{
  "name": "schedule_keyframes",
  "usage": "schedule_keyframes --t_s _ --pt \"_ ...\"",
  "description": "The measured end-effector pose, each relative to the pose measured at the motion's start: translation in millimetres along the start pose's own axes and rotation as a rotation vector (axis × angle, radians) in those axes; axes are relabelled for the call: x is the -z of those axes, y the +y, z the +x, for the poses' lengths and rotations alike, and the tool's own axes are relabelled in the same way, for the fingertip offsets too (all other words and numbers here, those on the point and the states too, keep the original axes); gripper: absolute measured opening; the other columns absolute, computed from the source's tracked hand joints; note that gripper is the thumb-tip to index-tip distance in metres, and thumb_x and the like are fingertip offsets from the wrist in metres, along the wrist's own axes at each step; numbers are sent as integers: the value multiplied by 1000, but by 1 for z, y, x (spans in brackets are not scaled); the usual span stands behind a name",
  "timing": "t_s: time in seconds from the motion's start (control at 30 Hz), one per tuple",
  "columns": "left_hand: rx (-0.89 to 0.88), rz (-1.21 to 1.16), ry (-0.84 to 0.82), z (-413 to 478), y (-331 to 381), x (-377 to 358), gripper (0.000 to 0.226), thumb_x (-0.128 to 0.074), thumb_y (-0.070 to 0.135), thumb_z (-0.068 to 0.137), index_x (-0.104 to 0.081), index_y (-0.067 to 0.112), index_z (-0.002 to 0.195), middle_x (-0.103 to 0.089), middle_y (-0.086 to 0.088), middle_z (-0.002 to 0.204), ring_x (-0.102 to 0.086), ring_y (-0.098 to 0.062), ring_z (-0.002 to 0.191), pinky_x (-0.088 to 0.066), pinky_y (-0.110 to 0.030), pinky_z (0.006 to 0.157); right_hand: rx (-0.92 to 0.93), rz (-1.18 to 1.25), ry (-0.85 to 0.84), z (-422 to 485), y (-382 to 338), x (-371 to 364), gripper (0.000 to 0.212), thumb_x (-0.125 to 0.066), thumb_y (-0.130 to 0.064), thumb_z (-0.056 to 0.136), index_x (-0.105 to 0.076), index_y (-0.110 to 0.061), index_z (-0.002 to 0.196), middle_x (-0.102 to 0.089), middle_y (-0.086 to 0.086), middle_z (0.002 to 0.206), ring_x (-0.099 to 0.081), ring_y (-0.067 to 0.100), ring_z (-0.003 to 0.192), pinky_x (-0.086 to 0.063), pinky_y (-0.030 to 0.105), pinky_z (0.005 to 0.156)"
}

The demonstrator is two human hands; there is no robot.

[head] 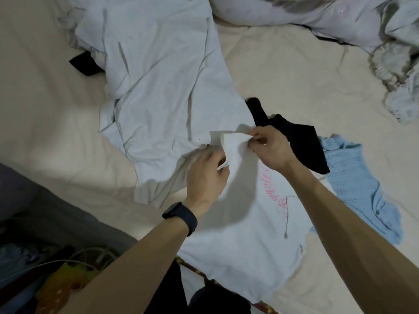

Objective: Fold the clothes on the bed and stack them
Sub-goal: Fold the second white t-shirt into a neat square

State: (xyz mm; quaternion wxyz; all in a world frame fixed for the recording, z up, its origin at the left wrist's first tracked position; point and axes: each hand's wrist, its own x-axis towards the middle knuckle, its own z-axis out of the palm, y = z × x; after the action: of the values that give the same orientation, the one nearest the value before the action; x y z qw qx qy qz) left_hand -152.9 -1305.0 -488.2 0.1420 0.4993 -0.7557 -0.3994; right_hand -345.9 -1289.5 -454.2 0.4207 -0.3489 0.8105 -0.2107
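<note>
Your L hand (207, 171) & R hand (269, 148) each pinch a white cloth piece (233, 145) above the pink-lettered white tee (244, 234) on the bed (45, 109); black garment (301, 146) just right.

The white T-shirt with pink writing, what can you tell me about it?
The white T-shirt looks like soft, thin cotton, with pink cursive lettering and a thin grey mark on its front. It lies spread and wrinkled on the beige bed sheet, at the near edge. The left hand and right hand each pinch a raised white flap at its far end. A light blue knit touches its right side; a black garment lies by its far corner.
</note>
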Motion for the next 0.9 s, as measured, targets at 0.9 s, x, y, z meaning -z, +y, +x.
schedule_keyframes --t_s 0.9 --pt "149 294 -331 -34 12 -28 25 -55 38 99 -65 23 117 -71 9 93 -66 -19 89 -54 -39 76 -268 577 191 -11 81 13 44 -84 -32 82 -44 -20 68 -45 -4 63 -41 9 53 -36 20 50"
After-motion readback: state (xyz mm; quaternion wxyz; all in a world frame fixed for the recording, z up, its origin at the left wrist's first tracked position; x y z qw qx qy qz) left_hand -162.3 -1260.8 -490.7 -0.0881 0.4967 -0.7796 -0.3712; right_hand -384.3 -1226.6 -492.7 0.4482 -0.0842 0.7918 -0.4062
